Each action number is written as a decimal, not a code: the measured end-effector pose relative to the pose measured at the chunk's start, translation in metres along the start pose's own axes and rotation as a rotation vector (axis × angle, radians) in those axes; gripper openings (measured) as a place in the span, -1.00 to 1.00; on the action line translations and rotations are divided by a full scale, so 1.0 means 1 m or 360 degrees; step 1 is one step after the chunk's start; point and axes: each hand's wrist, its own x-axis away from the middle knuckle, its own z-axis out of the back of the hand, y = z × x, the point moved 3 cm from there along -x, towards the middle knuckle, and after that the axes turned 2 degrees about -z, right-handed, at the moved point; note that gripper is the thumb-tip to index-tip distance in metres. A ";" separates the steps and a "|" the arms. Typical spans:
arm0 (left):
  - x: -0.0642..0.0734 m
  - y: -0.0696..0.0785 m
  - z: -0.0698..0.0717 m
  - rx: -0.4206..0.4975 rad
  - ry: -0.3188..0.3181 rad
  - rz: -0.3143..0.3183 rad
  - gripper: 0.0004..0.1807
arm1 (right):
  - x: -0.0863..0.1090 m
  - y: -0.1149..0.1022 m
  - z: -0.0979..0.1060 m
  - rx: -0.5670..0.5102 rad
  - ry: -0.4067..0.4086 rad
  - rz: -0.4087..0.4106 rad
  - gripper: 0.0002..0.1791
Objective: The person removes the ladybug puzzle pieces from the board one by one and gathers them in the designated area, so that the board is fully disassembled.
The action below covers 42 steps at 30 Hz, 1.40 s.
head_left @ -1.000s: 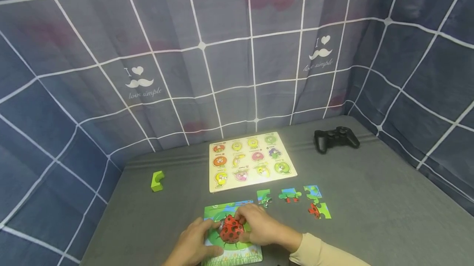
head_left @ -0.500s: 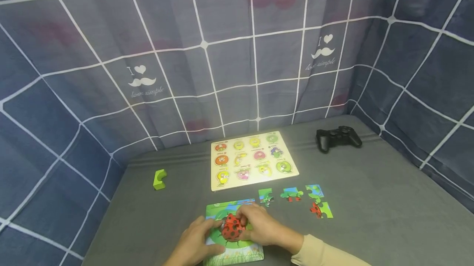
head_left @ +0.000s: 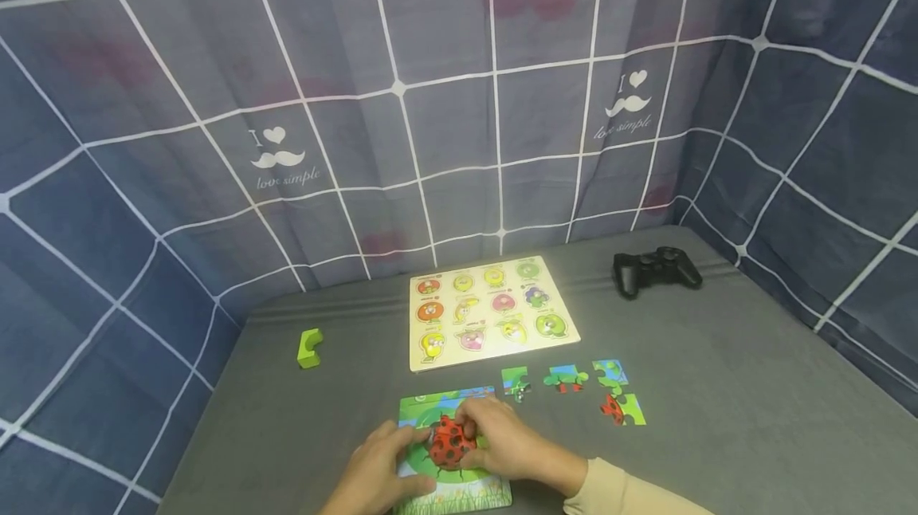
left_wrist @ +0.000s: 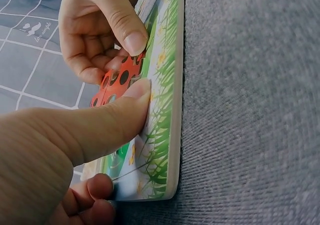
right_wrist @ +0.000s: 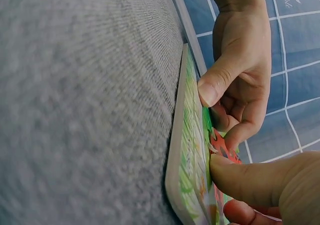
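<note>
A jigsaw board point(head_left: 459, 497) with a ladybug picture lies flat at the table's front. Red, black-spotted jigsaw pieces point(left_wrist: 122, 79) sit over its middle, partly hidden by fingers. My right hand point(head_left: 502, 437) pinches a ladybug piece at the picture's right side with thumb and bent fingers. From the left, my left hand point(head_left: 378, 469) rests on the board, index fingertip touching the ladybug's left edge and thumb lying below it. The right wrist view has the left thumb point(right_wrist: 209, 91) pressed on the green part of the picture.
Several loose jigsaw pieces point(head_left: 565, 377) lie right of the board. Behind it is a wooden fruit puzzle point(head_left: 491, 316). A green block point(head_left: 308, 348) is at the left, a black game controller point(head_left: 656, 269) at the back right. Checked curtains point(head_left: 445, 132) surround the grey table point(head_left: 717, 387).
The head view has shifted slightly. Both hands stay on the board, and the right fingers have moved only slightly at the ladybug piece.
</note>
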 end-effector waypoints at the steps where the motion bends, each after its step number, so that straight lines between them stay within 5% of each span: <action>1: 0.000 0.000 0.000 0.0002 -0.0007 0.0001 -0.29 | 0.000 0.000 0.000 0.0019 0.0018 0.0006 -0.58; 8: 0.001 -0.002 -0.001 -0.0011 0.0000 -0.0039 -0.30 | 0.002 0.001 0.003 0.0162 0.0100 -0.0011 -0.62; 14: 0.000 -0.001 -0.003 -0.0016 -0.0012 -0.0055 -0.30 | 0.016 0.018 0.030 -0.0039 0.0134 -0.0136 -0.57; 26: 0.003 -0.005 0.000 0.0055 -0.0048 0.0000 -0.32 | 0.102 0.077 0.108 -0.0284 0.0417 -0.0321 -0.59; 32: 0.002 -0.001 0.001 0.0073 -0.0053 0.0014 -0.33 | 0.118 0.091 0.117 -0.0234 0.0492 -0.0370 -0.60; 42: -0.001 -0.001 0.002 0.0043 -0.0041 -0.0012 -0.36 | 0.128 0.103 0.127 -0.0247 0.0427 -0.0503 -0.56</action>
